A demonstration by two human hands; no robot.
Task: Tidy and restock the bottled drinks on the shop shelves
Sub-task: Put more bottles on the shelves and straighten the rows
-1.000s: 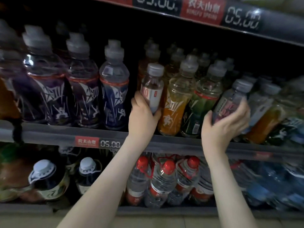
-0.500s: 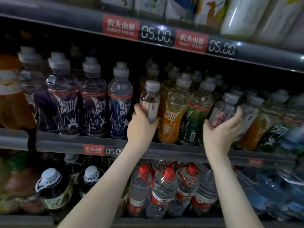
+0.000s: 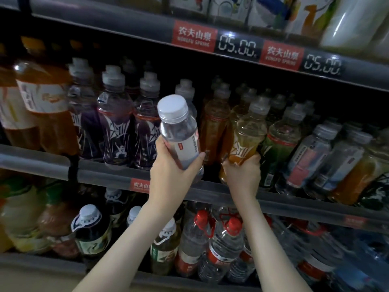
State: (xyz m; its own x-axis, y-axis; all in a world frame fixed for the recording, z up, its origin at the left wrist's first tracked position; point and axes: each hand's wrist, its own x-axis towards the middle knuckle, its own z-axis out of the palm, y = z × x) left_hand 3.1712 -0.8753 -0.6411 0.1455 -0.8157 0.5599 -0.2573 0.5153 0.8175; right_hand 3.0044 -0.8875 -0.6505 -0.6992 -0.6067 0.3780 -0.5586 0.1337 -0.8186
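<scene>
My left hand (image 3: 171, 165) grips a small clear water bottle (image 3: 180, 131) with a grey-white cap and a white label, lifted off the middle shelf and tilted towards me. My right hand (image 3: 242, 174) holds the lower part of an orange sports drink bottle (image 3: 245, 138) standing at the front of the middle shelf (image 3: 101, 172). Purple sports drinks (image 3: 115, 127) stand to the left of the gap. A green sports drink (image 3: 280, 144) and clear pink-label water bottles (image 3: 305, 157) stand to the right.
Orange tea bottles (image 3: 44, 106) fill the shelf's left end. The lower shelf holds dark tea bottles (image 3: 90, 230) and red-capped water bottles (image 3: 223, 245). The upper shelf edge (image 3: 126, 24) carries red price tags and cartons above it.
My left hand has pulled the clear water bottle out of the row and raised it. My right hand has left the pink-label water bottle and moved left onto the orange sports drink.
</scene>
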